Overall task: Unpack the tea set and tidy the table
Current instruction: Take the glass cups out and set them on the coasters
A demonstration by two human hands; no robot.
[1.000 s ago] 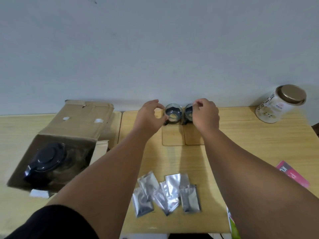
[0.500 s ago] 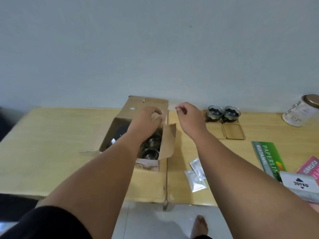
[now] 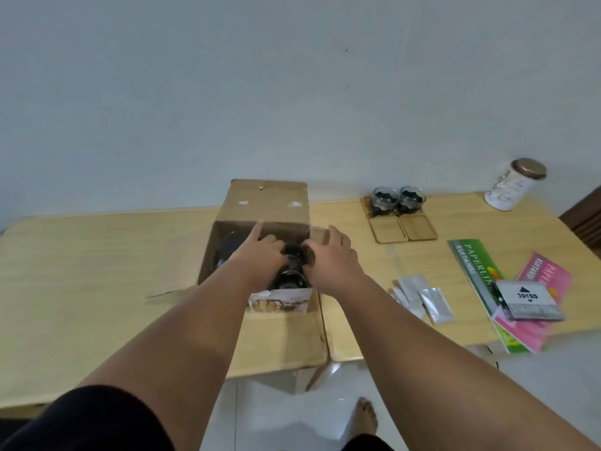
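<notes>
Hands reach into the open cardboard box (image 3: 266,203) on the wooden table (image 3: 97,271). The left hand (image 3: 261,252) and right hand (image 3: 331,255) both curl around a dark glass cup (image 3: 294,252) inside the box, one on each side. Another cup (image 3: 290,278) sits just in front of it. Two more cups (image 3: 398,198) stand on coasters (image 3: 403,227) near the wall. Silver packets (image 3: 422,297) lie to the right.
</notes>
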